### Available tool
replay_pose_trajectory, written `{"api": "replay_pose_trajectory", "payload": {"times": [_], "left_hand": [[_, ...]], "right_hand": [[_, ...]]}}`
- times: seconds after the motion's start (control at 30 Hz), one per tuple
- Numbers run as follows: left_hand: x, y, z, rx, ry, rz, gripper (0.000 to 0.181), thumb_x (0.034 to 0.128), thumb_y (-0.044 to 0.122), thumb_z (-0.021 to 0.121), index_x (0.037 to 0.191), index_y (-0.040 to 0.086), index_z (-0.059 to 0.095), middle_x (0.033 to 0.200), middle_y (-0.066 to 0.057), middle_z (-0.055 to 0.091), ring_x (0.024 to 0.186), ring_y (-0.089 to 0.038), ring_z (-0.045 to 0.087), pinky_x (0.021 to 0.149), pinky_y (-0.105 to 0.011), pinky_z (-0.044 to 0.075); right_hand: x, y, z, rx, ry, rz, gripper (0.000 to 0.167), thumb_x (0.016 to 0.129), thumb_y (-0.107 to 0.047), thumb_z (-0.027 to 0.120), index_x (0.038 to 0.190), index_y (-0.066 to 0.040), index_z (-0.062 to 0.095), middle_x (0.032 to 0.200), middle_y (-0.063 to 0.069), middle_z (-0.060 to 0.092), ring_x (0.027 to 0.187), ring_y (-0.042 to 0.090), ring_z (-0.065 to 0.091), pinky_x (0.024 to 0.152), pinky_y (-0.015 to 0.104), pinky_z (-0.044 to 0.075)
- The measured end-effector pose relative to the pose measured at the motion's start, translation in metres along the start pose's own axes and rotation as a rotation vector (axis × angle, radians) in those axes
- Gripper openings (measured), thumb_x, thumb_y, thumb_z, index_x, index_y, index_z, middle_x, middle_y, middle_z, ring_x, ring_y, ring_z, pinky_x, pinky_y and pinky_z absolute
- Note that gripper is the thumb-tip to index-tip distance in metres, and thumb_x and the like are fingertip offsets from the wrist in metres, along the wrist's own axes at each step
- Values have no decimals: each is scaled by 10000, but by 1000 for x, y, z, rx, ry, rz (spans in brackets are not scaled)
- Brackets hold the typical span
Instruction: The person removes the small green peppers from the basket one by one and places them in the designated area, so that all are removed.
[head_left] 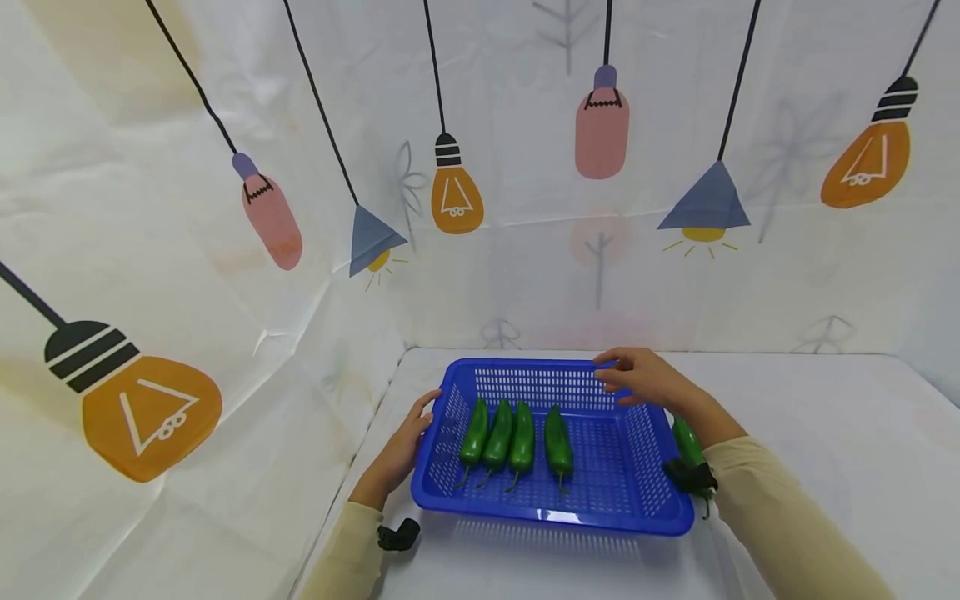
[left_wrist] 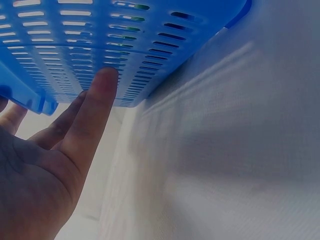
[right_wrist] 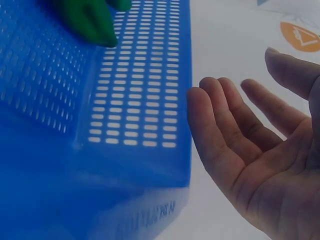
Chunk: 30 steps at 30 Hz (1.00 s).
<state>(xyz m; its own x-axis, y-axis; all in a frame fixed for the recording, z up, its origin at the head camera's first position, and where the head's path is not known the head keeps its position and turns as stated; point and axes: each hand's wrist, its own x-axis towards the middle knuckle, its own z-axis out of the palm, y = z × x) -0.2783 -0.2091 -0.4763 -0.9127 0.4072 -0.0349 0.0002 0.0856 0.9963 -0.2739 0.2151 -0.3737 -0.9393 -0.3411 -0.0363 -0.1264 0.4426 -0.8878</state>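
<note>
A blue plastic basket (head_left: 551, 521) with slotted walls stands on the white table. Inside it lie several green chili peppers (head_left: 521, 437), side by side from the left to the middle, stems toward the front. My left hand (head_left: 401, 446) rests at the basket's left side; in the left wrist view its extended fingers (left_wrist: 95, 107) touch the slotted outer wall. Over the back right corner hovers my right hand (head_left: 645, 377), fingers loosely bent, nothing held. In the right wrist view that hand (right_wrist: 260, 150) is beside the basket's rim, and whether a fingertip touches it I cannot tell.
Another green chili pepper (head_left: 686, 442) lies on the table outside the basket's right side, partly hidden by the right wrist and its black strap (head_left: 692, 477). A white sheet (head_left: 510, 283) printed with hanging lamps rises behind and to the left of the table (head_left: 825, 433).
</note>
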Motion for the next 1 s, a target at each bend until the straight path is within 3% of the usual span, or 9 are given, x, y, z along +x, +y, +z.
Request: {"api": "replay_pose_trajectory", "payload": {"times": [0.23, 0.8, 1.0], "left_hand": [[-2, -1, 0, 14, 12, 13, 506, 1119, 334, 275, 1600, 200, 193, 1481, -252, 380, 1131, -286, 568, 890, -363, 503], [-2, 1, 1, 10, -4, 20, 500, 1122, 311, 269, 1603, 201, 185, 1478, -255, 382, 1131, -286, 565, 883, -361, 506], [-1, -1, 0, 5, 11, 5, 485, 1121, 276, 246, 1602, 229, 197, 1484, -236, 389, 1124, -301, 570, 873, -378, 507]], "right_hand": [[7, 2, 10, 6, -24, 3, 479, 1025, -173, 610, 1395, 106, 489, 1247, 328, 580, 1123, 471, 616, 844, 514, 554], [24, 7, 32, 0, -27, 143, 458, 1003, -149, 637, 1377, 88, 524, 1311, 287, 571, 1109, 429, 634, 829, 516, 559], [26, 7, 37, -18, -31, 174, 429, 998, -129, 634, 1352, 94, 539, 1260, 267, 591, 1102, 441, 627, 802, 495, 569]]}}
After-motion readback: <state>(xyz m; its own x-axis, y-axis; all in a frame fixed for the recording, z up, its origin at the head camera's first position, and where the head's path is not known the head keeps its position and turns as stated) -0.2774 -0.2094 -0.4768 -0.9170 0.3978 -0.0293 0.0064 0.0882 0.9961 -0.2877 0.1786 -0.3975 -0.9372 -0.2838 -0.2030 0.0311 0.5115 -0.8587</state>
